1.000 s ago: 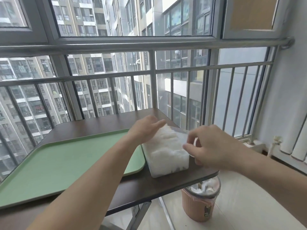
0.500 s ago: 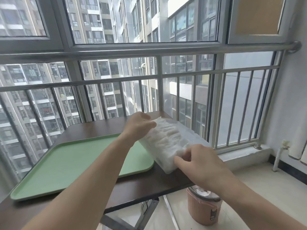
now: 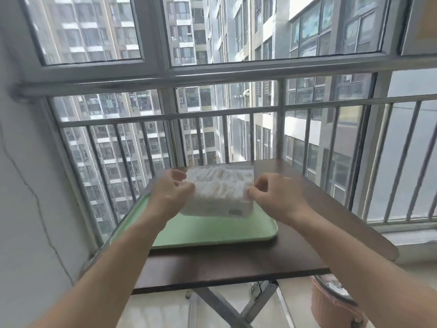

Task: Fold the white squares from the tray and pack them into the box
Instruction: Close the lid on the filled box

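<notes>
While the left hand (image 3: 171,192) and right hand (image 3: 276,197) are pinching the box (image 3: 220,207) at nine and three o'clock above the tray (image 3: 212,230), white squares (image 3: 220,183) are filling it; packing is looking finished.

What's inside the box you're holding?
The clear box is packed with white squares, pressed in a tight row. The left hand and right hand cover its ends, so what lies there cannot be seen.

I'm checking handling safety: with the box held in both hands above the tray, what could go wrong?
The box is tilted and packed with white squares; if its top is uncovered, some could spill onto the tray. The left hand and right hand grip only its ends, so it might slip.
</notes>
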Action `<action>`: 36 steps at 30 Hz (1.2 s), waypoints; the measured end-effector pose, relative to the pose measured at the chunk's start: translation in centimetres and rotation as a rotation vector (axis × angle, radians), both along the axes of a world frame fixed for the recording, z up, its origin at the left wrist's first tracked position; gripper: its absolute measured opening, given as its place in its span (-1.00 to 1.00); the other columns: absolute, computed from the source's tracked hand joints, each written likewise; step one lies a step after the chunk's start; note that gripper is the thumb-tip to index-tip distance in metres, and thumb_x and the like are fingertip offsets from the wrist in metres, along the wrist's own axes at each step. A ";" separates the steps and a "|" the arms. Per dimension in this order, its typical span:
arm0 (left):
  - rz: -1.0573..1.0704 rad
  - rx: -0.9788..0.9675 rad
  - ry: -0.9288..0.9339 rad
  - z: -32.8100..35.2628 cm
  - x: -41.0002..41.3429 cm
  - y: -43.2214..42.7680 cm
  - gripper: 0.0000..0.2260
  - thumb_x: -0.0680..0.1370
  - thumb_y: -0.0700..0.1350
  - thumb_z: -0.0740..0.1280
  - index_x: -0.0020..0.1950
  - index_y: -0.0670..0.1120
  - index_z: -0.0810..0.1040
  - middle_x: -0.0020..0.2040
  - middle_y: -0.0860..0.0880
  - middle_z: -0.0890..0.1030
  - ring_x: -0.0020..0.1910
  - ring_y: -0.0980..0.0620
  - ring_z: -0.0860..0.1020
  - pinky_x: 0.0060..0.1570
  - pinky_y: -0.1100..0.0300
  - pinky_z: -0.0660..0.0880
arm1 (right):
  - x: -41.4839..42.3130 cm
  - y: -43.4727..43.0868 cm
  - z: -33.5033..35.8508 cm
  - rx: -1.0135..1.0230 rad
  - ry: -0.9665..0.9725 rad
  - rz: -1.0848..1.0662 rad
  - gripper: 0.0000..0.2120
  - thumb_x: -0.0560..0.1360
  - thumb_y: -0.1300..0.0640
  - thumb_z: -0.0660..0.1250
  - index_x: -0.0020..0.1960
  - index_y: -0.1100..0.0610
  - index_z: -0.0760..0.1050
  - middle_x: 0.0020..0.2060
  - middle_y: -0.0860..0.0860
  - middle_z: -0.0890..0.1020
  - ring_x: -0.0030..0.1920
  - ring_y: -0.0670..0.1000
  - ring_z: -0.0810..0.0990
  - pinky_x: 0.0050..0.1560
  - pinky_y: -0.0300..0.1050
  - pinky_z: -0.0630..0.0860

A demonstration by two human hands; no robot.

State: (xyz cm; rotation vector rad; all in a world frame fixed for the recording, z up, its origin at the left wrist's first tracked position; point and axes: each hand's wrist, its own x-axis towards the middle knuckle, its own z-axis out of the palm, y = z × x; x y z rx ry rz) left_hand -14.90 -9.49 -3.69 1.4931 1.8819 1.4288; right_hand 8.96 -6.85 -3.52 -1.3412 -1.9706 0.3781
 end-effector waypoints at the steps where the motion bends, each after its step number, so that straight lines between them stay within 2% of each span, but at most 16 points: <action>1: 0.019 -0.003 0.009 -0.4 -0.9 -0.5 -0.76 0.51 -0.11 0.41 0.14 -0.02 0.48 0.06 -0.04 0.57 0.03 -0.05 0.58 -0.02 -0.03 0.60 | -0.8 0.4 -0.2 -0.008 0.002 0.018 -0.74 0.53 -0.05 0.34 -0.07 0.16 0.60 -0.17 0.00 0.68 -0.09 0.01 0.63 -0.07 -0.05 0.53; 5: 0.045 -0.064 0.067 -2.2 -2.7 -1.7 -0.72 0.52 -0.06 0.42 0.19 -0.02 0.45 0.01 -0.01 0.55 -0.09 0.05 0.56 -0.19 0.13 0.49 | -2.4 1.7 -1.7 -0.043 -0.023 0.041 -0.76 0.48 -0.09 0.37 -0.15 0.09 0.60 -0.22 -0.06 0.68 -0.09 -0.01 0.63 -0.01 -0.02 0.56; 9: 0.023 -0.195 0.128 -3.2 -4.4 -1.3 -0.69 0.49 0.07 0.44 0.16 0.04 0.46 -0.05 0.00 0.59 -0.10 0.02 0.59 0.06 -0.03 0.57 | -2.7 2.7 -2.7 -0.119 -0.086 0.057 -0.77 0.47 -0.06 0.37 -0.12 0.12 0.58 -0.19 -0.03 0.66 -0.08 0.04 0.60 -0.02 -0.03 0.54; 12: -0.005 -0.157 0.360 -2.5 -5.3 -0.3 -0.80 0.57 0.12 0.34 0.15 0.13 0.47 -0.01 0.04 0.59 -0.02 0.08 0.57 0.07 0.05 0.50 | -2.8 3.4 -2.0 -0.053 -0.222 0.073 -0.69 0.51 -0.07 0.30 0.19 0.04 0.49 0.17 -0.04 0.55 0.16 0.04 0.53 0.14 -0.03 0.47; 14: -0.151 -0.115 0.465 -2.1 -5.3 0.6 -0.81 0.62 0.07 0.28 0.23 0.18 0.52 0.20 0.13 0.54 0.18 0.11 0.52 0.22 0.10 0.43 | -3.6 3.8 -1.1 0.008 -0.312 0.212 -0.55 0.58 -0.03 0.22 0.46 -0.02 0.34 0.45 -0.08 0.37 0.41 0.00 0.39 0.35 -0.02 0.35; 16: -0.333 -0.184 0.519 -2.1 -4.9 1.2 -0.71 0.66 0.03 0.24 0.38 0.21 0.49 0.42 0.24 0.41 0.45 0.19 0.35 0.44 0.13 0.26 | -4.8 4.3 -0.8 -0.002 -0.421 0.387 -0.47 0.65 -0.02 0.14 0.60 -0.07 0.13 0.60 -0.14 0.10 0.57 -0.08 0.13 0.52 -0.06 0.11; 17: -0.391 -0.226 0.525 -2.3 -4.7 1.5 -0.67 0.68 0.02 0.20 0.45 0.20 0.43 0.50 0.25 0.34 0.52 0.24 0.22 0.52 0.13 0.15 | -5.5 4.7 -0.9 -0.023 -0.494 0.447 -0.44 0.68 -0.04 0.10 0.63 -0.07 0.03 0.61 -0.15 -0.01 0.59 -0.12 0.01 0.53 -0.14 -0.02; 19: -0.432 -0.264 0.571 -2.5 -4.4 1.8 -0.61 0.71 0.01 0.14 0.55 0.18 0.29 0.55 0.24 0.24 0.51 0.35 0.07 0.58 0.14 0.01 | -6.4 5.4 -1.5 -0.064 -0.610 0.515 -0.42 0.70 -0.09 0.01 0.64 -0.03 -0.11 0.62 -0.13 -0.13 0.59 -0.17 -0.12 0.52 -0.23 -0.17; 21: -0.431 -0.273 0.721 -2.5 -4.2 2.1 -0.58 0.72 0.02 0.07 0.60 0.16 0.17 0.57 0.24 0.16 0.50 0.36 0.04 0.55 0.26 -0.06 | -6.9 5.9 -1.8 -0.100 -0.674 0.543 -0.42 0.70 -0.11 -0.05 0.64 0.01 -0.17 0.61 -0.11 -0.16 0.58 -0.17 -0.16 0.55 -0.20 -0.20; 24: -0.425 -0.287 0.926 -2.4 -4.1 2.5 -0.56 0.73 0.03 0.02 0.63 0.12 0.08 0.61 0.20 0.08 0.57 0.25 0.04 0.41 0.44 -0.10 | -7.6 6.2 -1.6 -0.120 -0.802 0.542 -0.39 0.70 -0.13 -0.10 0.63 0.08 -0.22 0.61 -0.05 -0.20 0.59 -0.12 -0.19 0.54 -0.16 -0.20; 27: -0.449 -0.308 1.016 -2.2 -3.8 2.8 -0.55 0.73 0.01 0.00 0.64 0.08 0.08 0.63 0.14 0.04 0.59 0.21 0.02 0.47 0.38 -0.07 | -8.2 6.1 -1.6 -0.134 -0.865 0.529 -0.38 0.70 -0.13 -0.12 0.62 0.12 -0.24 0.60 -0.01 -0.24 0.59 -0.08 -0.23 0.55 -0.12 -0.21; 30: -0.433 -0.367 1.112 -1.8 -3.3 2.8 -0.55 0.74 0.00 -0.01 0.64 0.03 0.09 0.65 0.08 0.02 0.61 0.15 0.01 0.53 0.25 -0.02 | -8.6 6.2 -1.9 -0.173 -0.815 0.542 -0.39 0.71 -0.11 -0.09 0.62 0.12 -0.23 0.60 0.02 -0.27 0.59 -0.06 -0.28 0.59 -0.05 -0.21; 33: -0.431 -0.393 1.089 -1.4 -2.8 2.7 -0.56 0.73 0.00 0.01 0.63 0.03 0.14 0.64 0.10 0.04 0.61 0.13 0.06 0.52 0.24 0.01 | -8.8 6.0 -1.9 -0.202 -0.799 0.534 -0.39 0.71 -0.09 -0.08 0.62 0.13 -0.23 0.60 0.03 -0.27 0.59 -0.05 -0.28 0.58 -0.05 -0.23; 34: -0.438 -0.387 1.027 -1.3 -2.9 2.6 -0.57 0.73 0.00 0.06 0.62 0.05 0.18 0.63 0.12 0.09 0.59 0.13 0.11 0.50 0.25 0.03 | -8.7 5.9 -1.7 -0.203 -0.791 0.534 -0.40 0.71 -0.08 -0.07 0.63 0.12 -0.22 0.60 0.03 -0.25 0.59 -0.04 -0.26 0.58 -0.06 -0.23; 36: -0.426 -0.317 0.759 -1.0 -3.6 2.2 -0.57 0.67 0.01 0.23 0.55 0.06 0.35 0.56 0.13 0.30 0.51 0.11 0.32 0.47 0.22 0.20 | -8.1 5.4 -1.2 -0.197 -0.704 0.544 -0.39 0.70 -0.09 0.00 0.64 0.09 -0.15 0.62 0.00 -0.14 0.61 -0.05 -0.16 0.58 -0.06 -0.16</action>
